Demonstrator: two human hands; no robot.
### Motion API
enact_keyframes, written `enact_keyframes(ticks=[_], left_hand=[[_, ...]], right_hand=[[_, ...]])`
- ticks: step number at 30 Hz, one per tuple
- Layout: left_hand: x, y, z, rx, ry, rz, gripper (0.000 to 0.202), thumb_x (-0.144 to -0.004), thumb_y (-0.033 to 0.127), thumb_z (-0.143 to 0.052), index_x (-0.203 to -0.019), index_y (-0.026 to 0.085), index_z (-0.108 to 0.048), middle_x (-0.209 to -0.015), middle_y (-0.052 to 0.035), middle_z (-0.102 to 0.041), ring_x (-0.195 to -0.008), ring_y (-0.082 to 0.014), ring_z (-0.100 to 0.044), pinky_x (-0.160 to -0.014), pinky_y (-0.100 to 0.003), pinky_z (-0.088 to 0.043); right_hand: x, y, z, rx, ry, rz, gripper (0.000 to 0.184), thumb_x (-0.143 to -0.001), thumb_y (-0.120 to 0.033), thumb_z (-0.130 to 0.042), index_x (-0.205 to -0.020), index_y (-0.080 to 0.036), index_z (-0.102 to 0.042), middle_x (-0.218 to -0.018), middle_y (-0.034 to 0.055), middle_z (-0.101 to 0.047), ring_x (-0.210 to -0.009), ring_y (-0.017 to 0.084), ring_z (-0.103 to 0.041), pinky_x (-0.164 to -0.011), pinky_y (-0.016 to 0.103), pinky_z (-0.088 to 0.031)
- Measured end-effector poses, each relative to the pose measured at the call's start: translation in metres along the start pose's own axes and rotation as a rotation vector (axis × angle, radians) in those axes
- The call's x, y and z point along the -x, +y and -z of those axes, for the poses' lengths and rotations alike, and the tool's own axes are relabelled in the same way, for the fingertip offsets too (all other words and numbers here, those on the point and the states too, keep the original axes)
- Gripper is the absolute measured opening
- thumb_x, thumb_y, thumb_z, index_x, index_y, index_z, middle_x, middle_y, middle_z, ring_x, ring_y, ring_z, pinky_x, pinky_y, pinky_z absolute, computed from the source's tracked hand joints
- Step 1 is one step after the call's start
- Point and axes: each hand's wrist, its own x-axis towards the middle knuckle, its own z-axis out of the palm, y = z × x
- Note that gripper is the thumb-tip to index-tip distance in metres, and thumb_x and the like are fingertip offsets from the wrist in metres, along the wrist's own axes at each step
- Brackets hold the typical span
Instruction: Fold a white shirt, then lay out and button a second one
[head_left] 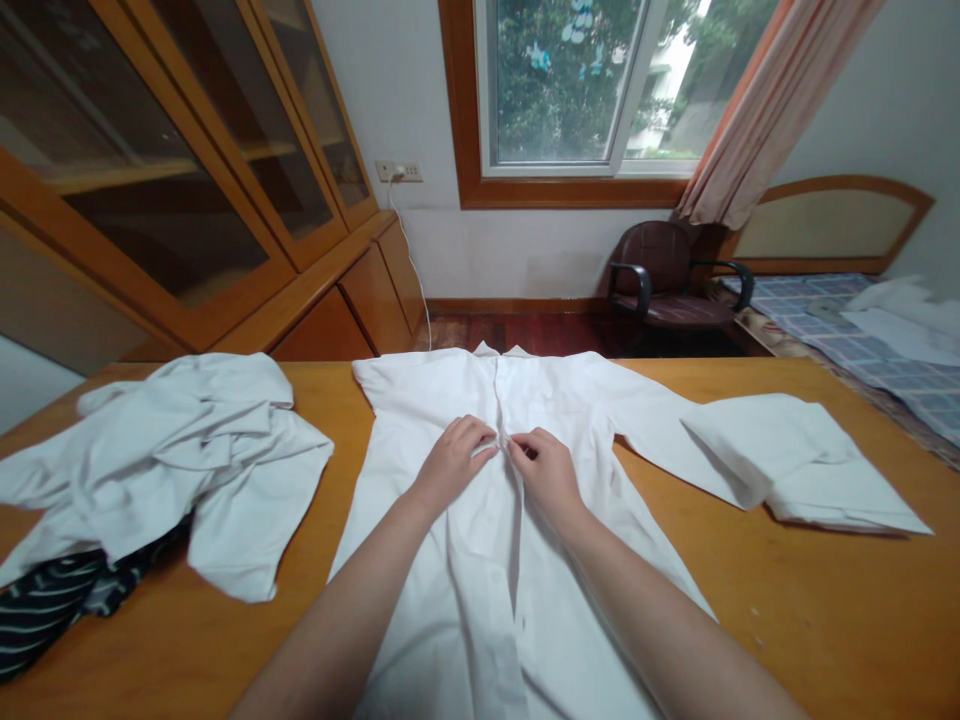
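A white shirt lies flat on its back along the wooden table, collar at the far edge. My left hand and my right hand meet on its front placket at chest height. Both hands are closed in a pinch on the placket edges where a button sits. The shirt front gapes open below my hands. One sleeve runs out to the right across the table.
A heap of crumpled white garments lies at the left over a dark striped cloth. A folded white shirt rests at the right. Beyond the table are a wooden cabinet, a chair and a bed.
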Motion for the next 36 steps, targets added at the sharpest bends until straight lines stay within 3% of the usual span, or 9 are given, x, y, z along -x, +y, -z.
enact_keyframes(ticks=[9, 18, 23, 29, 32, 36], left_hand=[[-0.001, 0.001, -0.002, -0.102, -0.107, 0.044, 0.008, -0.094, 0.024, -0.061, -0.1, 0.022, -0.066, -0.097, -0.0032, -0.064, -0.096, -0.02, -0.058, -0.088, -0.036, -0.049], [0.001, 0.011, -0.01, -0.016, -0.046, 0.201, 0.007, -0.092, 0.02, -0.059, -0.087, 0.02, -0.063, -0.092, -0.0025, -0.061, -0.089, -0.0185, -0.06, -0.082, -0.033, -0.049], [-0.001, 0.017, -0.008, 0.174, 0.021, 0.337, 0.009, -0.088, 0.023, -0.06, -0.082, 0.02, -0.064, -0.088, -0.0025, -0.063, -0.082, -0.017, -0.062, -0.077, -0.03, -0.05], [-0.003, 0.025, -0.002, 0.605, -0.028, 0.749, 0.018, -0.081, 0.033, -0.063, -0.085, 0.016, -0.064, -0.062, 0.0006, -0.065, -0.051, -0.0122, -0.058, -0.05, -0.022, -0.042], [-0.004, 0.024, -0.002, 0.714, -0.068, 0.822, 0.02, -0.079, 0.035, -0.064, -0.082, 0.015, -0.064, -0.056, -0.0001, -0.065, -0.045, -0.0106, -0.055, -0.045, -0.02, -0.038], [-0.005, 0.023, -0.006, 0.774, -0.074, 0.835, 0.019, -0.078, 0.033, -0.065, -0.08, 0.014, -0.064, -0.056, -0.0011, -0.066, -0.047, -0.0106, -0.057, -0.048, -0.02, -0.042]], right_hand=[[-0.002, -0.001, 0.001, 0.048, 0.024, -0.035, 0.019, -0.086, -0.019, -0.058, -0.088, -0.018, -0.077, -0.074, 0.0025, -0.064, -0.068, 0.016, -0.061, -0.067, 0.028, -0.044], [-0.001, 0.002, 0.0, 0.051, 0.019, -0.009, 0.019, -0.086, -0.023, -0.058, -0.088, -0.019, -0.076, -0.073, 0.0016, -0.063, -0.068, 0.016, -0.06, -0.067, 0.027, -0.044], [-0.001, 0.003, 0.0, 0.065, 0.016, 0.004, 0.019, -0.087, -0.023, -0.058, -0.089, -0.019, -0.076, -0.074, 0.0013, -0.063, -0.068, 0.016, -0.06, -0.067, 0.027, -0.044], [0.001, -0.001, 0.002, 0.058, 0.033, 0.028, 0.018, -0.088, -0.023, -0.059, -0.091, -0.02, -0.077, -0.075, 0.0014, -0.063, -0.067, 0.015, -0.06, -0.067, 0.027, -0.045], [0.003, -0.002, 0.001, 0.081, 0.055, 0.07, 0.019, -0.089, -0.024, -0.059, -0.093, -0.021, -0.077, -0.078, 0.002, -0.065, -0.067, 0.015, -0.06, -0.067, 0.027, -0.046], [0.004, -0.002, 0.001, 0.149, 0.063, 0.148, 0.019, -0.091, -0.023, -0.058, -0.096, -0.021, -0.077, -0.079, 0.0029, -0.065, -0.069, 0.016, -0.061, -0.069, 0.027, -0.046]])
